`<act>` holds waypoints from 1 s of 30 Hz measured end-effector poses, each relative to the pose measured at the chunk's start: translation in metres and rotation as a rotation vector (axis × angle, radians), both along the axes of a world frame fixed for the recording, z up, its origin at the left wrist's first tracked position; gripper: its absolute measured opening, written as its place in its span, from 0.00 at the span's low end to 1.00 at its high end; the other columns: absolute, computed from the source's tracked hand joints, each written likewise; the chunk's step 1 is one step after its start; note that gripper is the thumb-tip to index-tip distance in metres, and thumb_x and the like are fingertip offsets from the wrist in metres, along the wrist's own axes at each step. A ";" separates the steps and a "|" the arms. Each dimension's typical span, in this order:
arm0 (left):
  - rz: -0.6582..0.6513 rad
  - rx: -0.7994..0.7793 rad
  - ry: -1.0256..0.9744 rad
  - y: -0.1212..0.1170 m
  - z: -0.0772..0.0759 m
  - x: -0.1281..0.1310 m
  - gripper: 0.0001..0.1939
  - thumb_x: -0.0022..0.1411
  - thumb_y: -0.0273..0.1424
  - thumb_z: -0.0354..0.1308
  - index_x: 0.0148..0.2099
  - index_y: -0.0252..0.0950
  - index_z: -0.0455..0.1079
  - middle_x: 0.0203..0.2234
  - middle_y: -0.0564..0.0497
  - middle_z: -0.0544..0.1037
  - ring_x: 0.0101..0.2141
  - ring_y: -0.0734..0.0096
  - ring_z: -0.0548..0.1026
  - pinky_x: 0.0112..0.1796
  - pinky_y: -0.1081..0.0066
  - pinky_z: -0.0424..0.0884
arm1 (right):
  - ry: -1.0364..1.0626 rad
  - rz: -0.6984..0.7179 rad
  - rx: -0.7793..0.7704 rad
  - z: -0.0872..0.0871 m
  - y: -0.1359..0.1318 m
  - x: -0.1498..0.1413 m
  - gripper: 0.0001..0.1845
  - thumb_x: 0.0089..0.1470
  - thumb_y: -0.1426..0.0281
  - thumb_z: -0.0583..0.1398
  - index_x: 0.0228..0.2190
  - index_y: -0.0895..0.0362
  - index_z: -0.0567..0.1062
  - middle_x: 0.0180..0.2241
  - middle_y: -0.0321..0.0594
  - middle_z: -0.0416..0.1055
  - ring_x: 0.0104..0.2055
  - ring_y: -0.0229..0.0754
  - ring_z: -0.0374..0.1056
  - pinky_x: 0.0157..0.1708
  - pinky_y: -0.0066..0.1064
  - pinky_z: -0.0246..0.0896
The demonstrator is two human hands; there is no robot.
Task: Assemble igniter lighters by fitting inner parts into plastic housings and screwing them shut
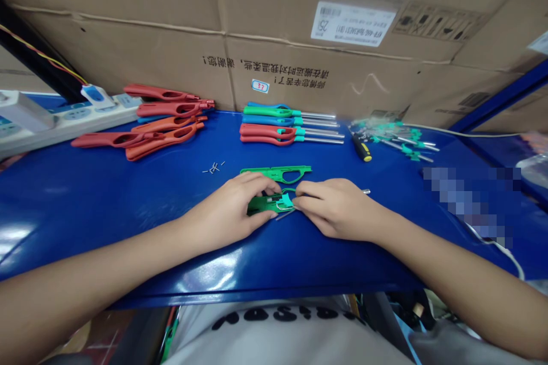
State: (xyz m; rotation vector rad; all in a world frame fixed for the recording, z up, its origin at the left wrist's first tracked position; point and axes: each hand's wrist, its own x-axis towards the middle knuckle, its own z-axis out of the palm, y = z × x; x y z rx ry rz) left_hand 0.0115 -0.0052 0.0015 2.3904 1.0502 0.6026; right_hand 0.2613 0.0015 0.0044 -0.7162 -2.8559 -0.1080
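Observation:
My left hand [235,205] grips the rear of an open green lighter shell half [258,205] just above the table. Inside the shell lie a dark part, thin wires and a teal trigger piece [284,202]. The fingers of my right hand [340,208] are pinched at the shell's front end, over the lighter's nozzle assembly; a metal tip [366,191] pokes out behind that hand. Beneath the shell a thin grey rod [285,215] shows. The matching green shell half [277,173] lies just beyond my hands. Several small screws [214,168] lie to its left.
Red and orange lighter shells [165,138] are piled at the back left, near a white power strip [77,120]. Lighters with metal nozzles [269,133] line the back middle. A screwdriver [362,148] and loose nozzle assemblies [405,140] lie back right. Cardboard [274,28] walls the rear.

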 end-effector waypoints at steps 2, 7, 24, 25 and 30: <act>-0.009 0.011 0.005 -0.001 0.000 0.000 0.12 0.63 0.31 0.62 0.49 0.38 0.70 0.41 0.48 0.77 0.43 0.62 0.76 0.46 0.61 0.75 | -0.013 0.011 -0.001 0.000 -0.001 0.000 0.14 0.66 0.72 0.51 0.38 0.58 0.77 0.38 0.44 0.75 0.28 0.38 0.63 0.27 0.32 0.51; -0.083 0.118 0.105 -0.003 0.001 -0.003 0.16 0.67 0.31 0.57 0.57 0.39 0.67 0.48 0.45 0.76 0.49 0.59 0.74 0.50 0.59 0.74 | 0.151 -0.064 -0.174 -0.001 0.002 0.003 0.12 0.66 0.69 0.53 0.41 0.56 0.76 0.41 0.44 0.73 0.34 0.39 0.69 0.31 0.31 0.59; -0.197 0.335 0.328 -0.003 -0.001 -0.006 0.19 0.74 0.33 0.47 0.62 0.43 0.70 0.50 0.43 0.74 0.47 0.56 0.75 0.47 0.57 0.74 | 0.396 -0.698 0.012 0.011 0.056 0.060 0.14 0.59 0.71 0.56 0.46 0.57 0.73 0.41 0.46 0.73 0.32 0.44 0.66 0.38 0.39 0.65; -0.195 0.342 0.324 -0.003 -0.001 -0.007 0.19 0.74 0.33 0.47 0.62 0.43 0.69 0.50 0.43 0.74 0.47 0.56 0.75 0.47 0.57 0.74 | 0.379 -0.726 0.033 0.012 0.061 0.067 0.15 0.59 0.72 0.55 0.47 0.57 0.73 0.42 0.48 0.72 0.37 0.47 0.68 0.42 0.41 0.65; -0.209 0.396 0.312 0.000 -0.003 -0.010 0.19 0.74 0.34 0.48 0.62 0.42 0.68 0.50 0.44 0.76 0.47 0.56 0.76 0.46 0.57 0.75 | 0.092 -1.116 0.058 0.018 0.069 0.103 0.18 0.57 0.74 0.54 0.48 0.61 0.73 0.50 0.63 0.68 0.53 0.67 0.65 0.47 0.54 0.61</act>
